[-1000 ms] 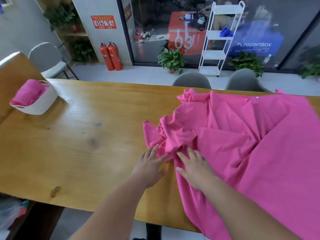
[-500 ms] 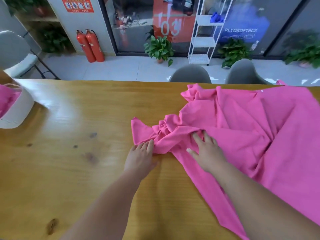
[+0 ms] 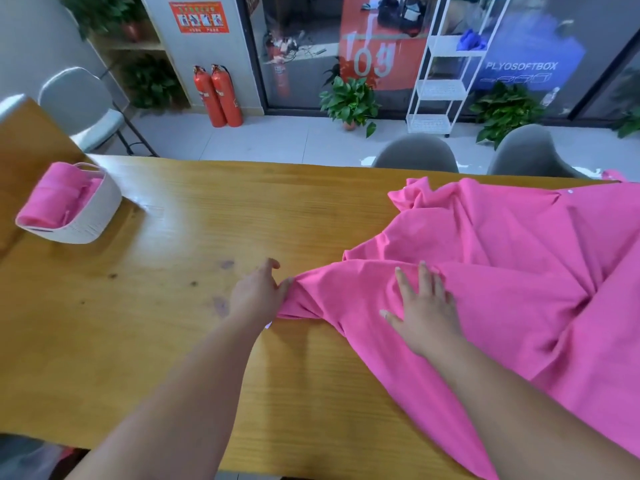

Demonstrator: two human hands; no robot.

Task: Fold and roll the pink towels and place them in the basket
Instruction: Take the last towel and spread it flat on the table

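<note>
A large pink towel (image 3: 512,258) lies crumpled over the right half of the wooden table (image 3: 173,323), its near edge hanging off the front. My left hand (image 3: 258,294) grips the towel's left corner at the table's middle. Fingers spread, my right hand (image 3: 422,306) presses flat on the cloth just right of that corner. At the far left stands a white basket (image 3: 91,216), which holds a rolled pink towel (image 3: 52,202).
Two grey chairs (image 3: 419,154) stand behind the table's far edge, and a white chair (image 3: 83,109) at the far left. Beyond are fire extinguishers (image 3: 218,95), potted plants and a white shelf rack (image 3: 446,64).
My left hand has taken hold of the towel's bunched corner and pulled it out leftwards, so the crumpled folds are stretched flatter. My right hand now lies spread flat on the cloth.
</note>
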